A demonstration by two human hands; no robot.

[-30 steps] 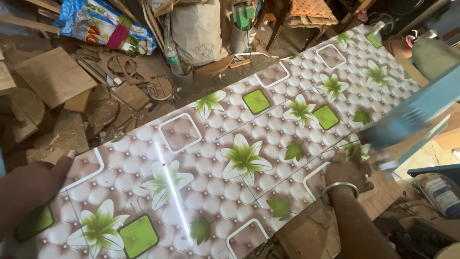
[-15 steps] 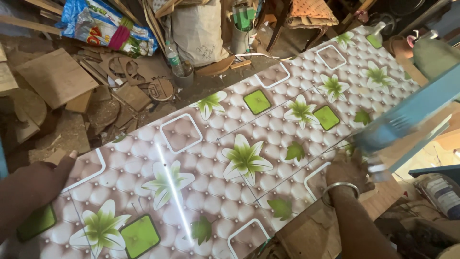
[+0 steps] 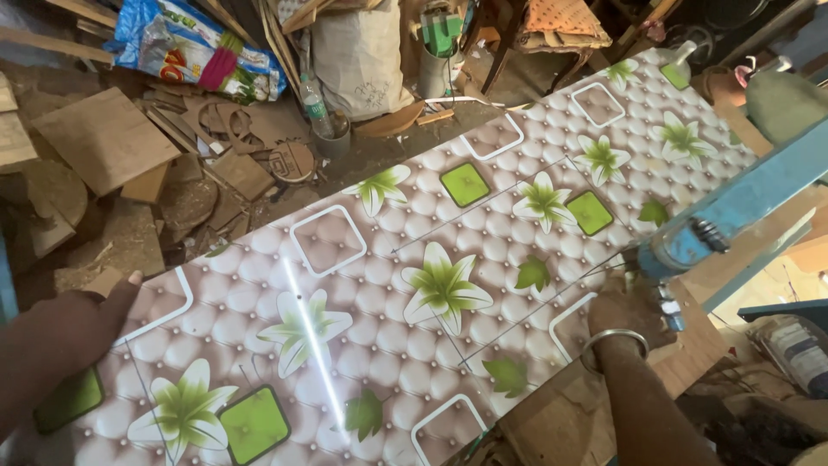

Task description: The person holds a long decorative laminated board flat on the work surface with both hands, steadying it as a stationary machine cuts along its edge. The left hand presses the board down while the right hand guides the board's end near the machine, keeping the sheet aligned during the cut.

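Nothing has shifted: both hands' grip lies flat, left hand and right hand, on flowered panel.

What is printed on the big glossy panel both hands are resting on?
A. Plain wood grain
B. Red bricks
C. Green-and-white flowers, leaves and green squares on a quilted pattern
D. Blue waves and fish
C: the panel shows lily-like flowers, green leaves and green squares over a padded, buttoned look; the left hand lies on its near-left edge and the right hand, with a bangle on the wrist, at its right edge.
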